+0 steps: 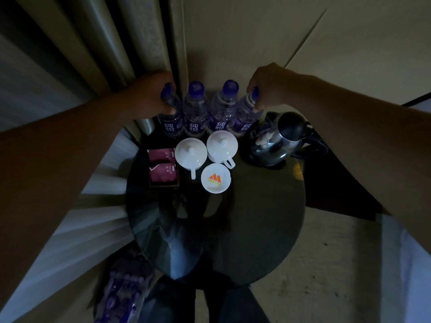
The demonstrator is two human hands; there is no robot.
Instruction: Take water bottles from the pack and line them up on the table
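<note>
Several clear water bottles with purple caps and purple labels stand side by side along the far edge of a round dark glass table (256, 229). My left hand (158, 94) grips the neck of the leftmost bottle (169, 120). My right hand (265, 87) grips the neck of the rightmost bottle (245, 117). Between them stand two more bottles (195, 113) (224, 110), untouched. The plastic-wrapped pack (123, 292) of more bottles lies on the floor at the lower left, next to my legs.
Two lidded white cups (190, 152) (222, 145) and a white dish (215, 178) with an orange logo sit mid-table. A box of purple tea sachets (162, 167) lies at the left. A steel kettle (277, 141) stands right of the bottles. Curtains and a wall are behind.
</note>
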